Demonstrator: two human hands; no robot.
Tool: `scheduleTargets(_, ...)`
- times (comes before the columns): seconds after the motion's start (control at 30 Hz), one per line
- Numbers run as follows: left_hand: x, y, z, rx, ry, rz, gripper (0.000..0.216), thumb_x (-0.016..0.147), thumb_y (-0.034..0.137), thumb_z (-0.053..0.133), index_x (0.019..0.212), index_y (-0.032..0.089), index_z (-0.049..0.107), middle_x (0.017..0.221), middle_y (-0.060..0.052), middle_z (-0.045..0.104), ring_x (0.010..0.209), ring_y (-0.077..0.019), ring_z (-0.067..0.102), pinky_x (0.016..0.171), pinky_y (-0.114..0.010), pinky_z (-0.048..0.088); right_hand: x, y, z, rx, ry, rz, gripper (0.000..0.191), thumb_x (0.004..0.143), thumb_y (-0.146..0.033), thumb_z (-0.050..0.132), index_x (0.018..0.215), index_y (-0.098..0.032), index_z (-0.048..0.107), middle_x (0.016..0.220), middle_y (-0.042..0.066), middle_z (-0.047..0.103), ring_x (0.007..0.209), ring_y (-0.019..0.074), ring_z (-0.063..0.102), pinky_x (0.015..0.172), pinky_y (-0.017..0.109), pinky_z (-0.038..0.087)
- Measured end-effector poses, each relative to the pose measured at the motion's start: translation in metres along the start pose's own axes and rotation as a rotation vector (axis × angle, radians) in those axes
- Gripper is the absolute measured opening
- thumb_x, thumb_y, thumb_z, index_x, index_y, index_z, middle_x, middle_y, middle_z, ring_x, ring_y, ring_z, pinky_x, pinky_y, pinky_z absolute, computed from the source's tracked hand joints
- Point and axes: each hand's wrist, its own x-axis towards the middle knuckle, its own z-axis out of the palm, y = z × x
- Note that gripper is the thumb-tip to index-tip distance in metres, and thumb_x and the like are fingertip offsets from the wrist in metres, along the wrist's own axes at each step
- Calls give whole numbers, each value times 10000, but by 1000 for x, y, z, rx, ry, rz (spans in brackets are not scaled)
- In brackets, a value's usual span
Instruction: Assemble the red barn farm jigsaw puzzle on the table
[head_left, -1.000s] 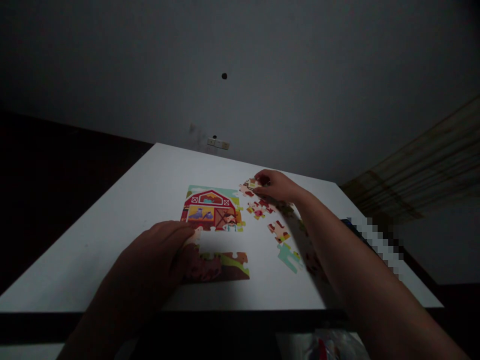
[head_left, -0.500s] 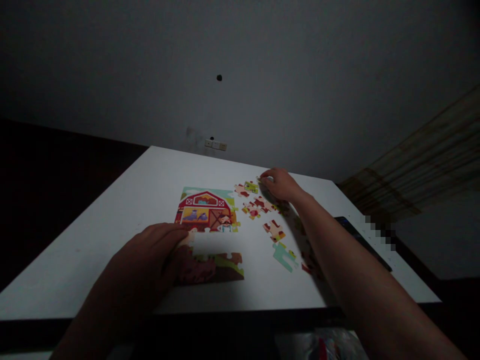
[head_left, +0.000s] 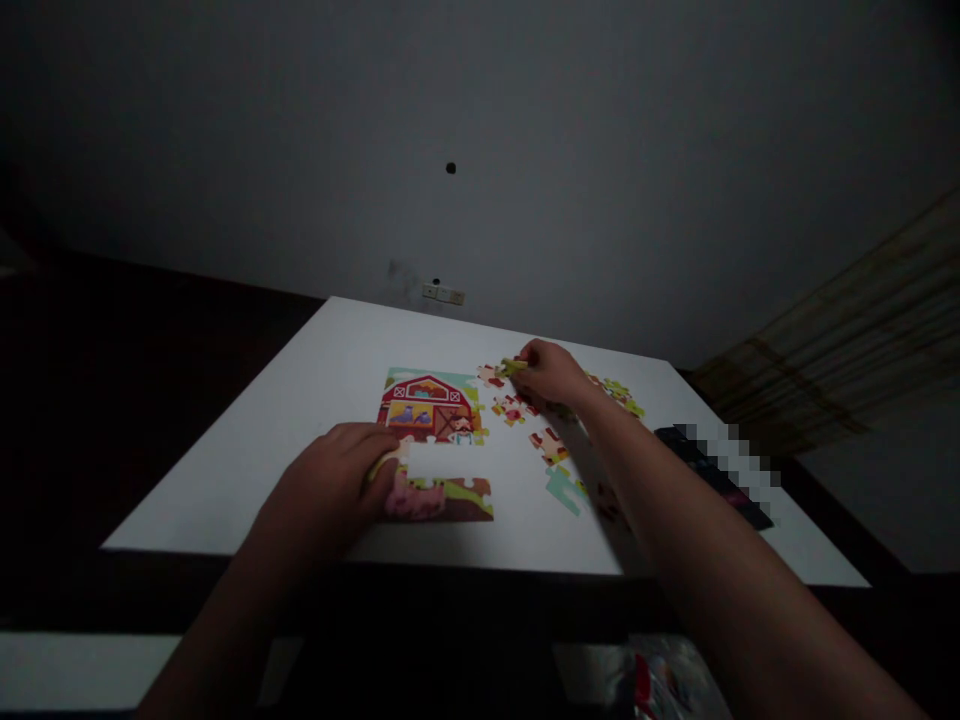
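A partly built farm jigsaw (head_left: 431, 410) with a red barn lies on the white table (head_left: 300, 400). A gap runs across its middle above the brown bottom row (head_left: 450, 497). My left hand (head_left: 330, 490) rests flat on the puzzle's lower left corner, fingers pressing a piece there. My right hand (head_left: 551, 375) reaches to the far side of the loose pieces and pinches a greenish piece (head_left: 514, 367) at its fingertips. Several loose pieces (head_left: 551, 445) lie to the right of the puzzle, partly under my right forearm.
A dark flat object (head_left: 705, 470), partly blurred out, lies at the table's right edge. More green pieces (head_left: 622, 395) sit beyond my right hand. A wall socket (head_left: 442, 293) is on the wall behind. Plastic packaging (head_left: 660, 680) shows below the table's near edge.
My right hand has closed on a greenish loose piece at the far side of the pile. The view has shifted. My left hand stays on the puzzle's lower left corner.
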Motion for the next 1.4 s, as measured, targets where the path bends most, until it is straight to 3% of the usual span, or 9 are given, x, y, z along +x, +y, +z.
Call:
scheduleTargets(0.1, 0, 2, -2, -4, -12, 5, 345, 1076, 316, 483, 1229, 225, 779, 1314, -106, 792, 1222, -281, 717, 1049, -506, 604, -22, -13, -1, 112, 30, 34, 176, 898, -300, 736, 1049, -234, 675, 873, 29, 738, 693, 189, 657, 632, 308, 515)
scheduleTargets(0.23, -2, 3, -3, -11, 8, 10, 340, 1074, 304, 486, 1218, 226, 784, 1309, -118, 789, 1222, -285, 712, 1062, -517, 594, -60, -32, 1, 241, 79, -30, 494, 884, -247, 710, 1372, -285, 646, 1023, 38, 767, 834, 216, 720, 737, 327, 577)
scheduleTargets(0.4, -3, 0, 0, 1, -7, 28, 390, 1073, 324, 512, 1379, 237, 737, 1556, -123, 672, 1449, -308, 605, 1201, -550, 510, -85, -35, 9, 228, -3, -30, 299, 921, -232, 654, 1205, -251, 743, 1022, 70, 802, 856, 233, 737, 785, 352, 571)
scheduleTargets(0.5, -2, -2, 4, 21, -41, 40, 489, 1044, 341, 567, 1519, 281, 661, 1697, -95, 547, 1602, -338, 460, 1258, -594, 448, -85, -33, 12, 229, -8, 6, 262, 925, -270, 652, 1163, -210, 745, 909, 53, 777, 766, 213, 700, 678, 318, 519)
scheduleTargets(0.63, 1, 0, 3, 16, -104, 5, 492, 1022, 330, 576, 1502, 306, 680, 1645, -86, 607, 1548, -333, 540, 1237, -608, 467, -80, -38, 16, 216, -12, 11, 324, 910, -305, 683, 1212, -202, 733, 820, 23, 745, 682, 193, 656, 619, 302, 464)
scheduleTargets(0.97, 2, 12, -11, 133, 51, -207, 302, 1035, 340, 481, 909, 217, 726, 1002, -118, 784, 963, -297, 711, 906, -480, 564, -61, -55, 28, 102, -121, -83, 366, 960, -272, 661, 1304, -217, 773, 917, 56, 789, 814, 232, 715, 785, 366, 558)
scheduleTargets(1.13, 1, 7, -4, 142, 37, -126, 319, 1046, 338, 490, 1123, 178, 755, 1161, -151, 775, 1108, -320, 689, 991, -509, 553, -53, -55, 24, 129, -171, -194, 427, 995, -143, 579, 1375, -216, 759, 1434, 129, 740, 1277, 253, 697, 1130, 396, 516)
scheduleTargets(1.27, 1, 4, 0, 112, 49, -105, 351, 1059, 334, 497, 1261, 180, 740, 1323, -148, 755, 1220, -321, 671, 1073, -533, 544, -48, -53, 27, 194, -230, -182, 450, 982, -205, 677, 1431, -217, 696, 1179, 110, 804, 991, 234, 755, 914, 354, 594)
scheduleTargets(1.4, 1, 3, 2, 109, 41, -106, 355, 1077, 361, 498, 1286, 206, 740, 1369, -126, 743, 1258, -323, 656, 1093, -526, 542, -45, -57, 35, 137, -190, -185, 285, 965, -210, 714, 1245, -196, 762, 1120, 104, 813, 992, 235, 747, 925, 354, 571)
